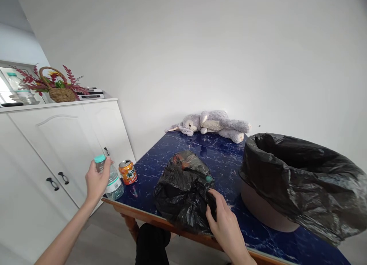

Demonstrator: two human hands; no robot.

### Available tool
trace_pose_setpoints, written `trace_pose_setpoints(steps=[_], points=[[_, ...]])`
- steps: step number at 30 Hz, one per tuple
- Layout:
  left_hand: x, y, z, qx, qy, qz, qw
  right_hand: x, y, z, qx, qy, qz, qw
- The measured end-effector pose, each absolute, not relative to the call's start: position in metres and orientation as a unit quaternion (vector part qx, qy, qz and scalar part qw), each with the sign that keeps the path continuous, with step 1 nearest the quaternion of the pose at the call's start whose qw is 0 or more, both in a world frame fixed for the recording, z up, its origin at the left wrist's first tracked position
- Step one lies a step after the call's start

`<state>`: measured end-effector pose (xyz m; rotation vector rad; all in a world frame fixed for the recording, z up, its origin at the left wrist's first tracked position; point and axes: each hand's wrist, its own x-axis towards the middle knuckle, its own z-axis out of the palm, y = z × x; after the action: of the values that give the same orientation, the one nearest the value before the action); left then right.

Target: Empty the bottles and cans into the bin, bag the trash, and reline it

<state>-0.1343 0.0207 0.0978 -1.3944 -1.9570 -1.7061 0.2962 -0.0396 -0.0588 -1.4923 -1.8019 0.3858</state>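
My left hand (98, 180) is closed around the upper part of a clear plastic bottle (116, 185) with a turquoise cap, which stands at the table's left front corner. Just right of the bottle is an orange drink can (128, 172), upright. A filled black plastic bag (183, 188) lies at the middle of the front edge; a turquoise cap and something orange show through it. At the bag's right side, my right hand (225, 223) touches it with thumb and fingers apart; some fingertips are hidden.
On the right stands a trash bin (263, 207) lined with a black bag (312, 185). A plush rabbit (212, 123) lies along the back of the blue table (160, 158). At left, a white cabinet (65, 143) bears a flower basket (61, 94) and another bottle (21, 89).
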Motion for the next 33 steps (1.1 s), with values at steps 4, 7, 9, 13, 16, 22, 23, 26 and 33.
trace_pose_setpoints(steps=[4,7,9,13,16,22,23,26,33], points=[[-0.133,0.035,0.09,-0.468,-0.66,-0.576,0.113,0.296,-0.039,-0.058,-0.581,-0.705,0.152,0.376],[-0.134,0.046,0.085,-0.477,-0.652,-0.58,0.103,0.296,-0.039,-0.057,-0.584,-0.705,0.161,0.369],[-0.136,0.054,0.082,-0.494,-0.643,-0.579,0.089,0.296,-0.039,-0.057,-0.585,-0.704,0.164,0.366],[-0.14,0.07,0.079,-0.523,-0.635,-0.564,0.062,0.296,-0.04,-0.057,-0.584,-0.704,0.162,0.37],[-0.138,0.082,0.081,-0.54,-0.639,-0.547,0.033,0.296,-0.041,-0.057,-0.582,-0.706,0.168,0.367],[-0.128,0.087,0.078,-0.554,-0.642,-0.53,0.018,0.296,-0.041,-0.056,-0.589,-0.704,0.173,0.358],[-0.124,0.082,0.075,-0.545,-0.638,-0.54,0.055,0.296,-0.04,-0.056,-0.589,-0.704,0.172,0.358],[-0.104,0.052,0.062,-0.535,-0.595,-0.564,0.204,0.296,-0.04,-0.057,-0.585,-0.705,0.163,0.367],[-0.009,-0.028,0.046,-0.867,-0.436,-0.24,-0.03,0.296,-0.04,-0.057,-0.572,-0.707,0.135,0.393]])
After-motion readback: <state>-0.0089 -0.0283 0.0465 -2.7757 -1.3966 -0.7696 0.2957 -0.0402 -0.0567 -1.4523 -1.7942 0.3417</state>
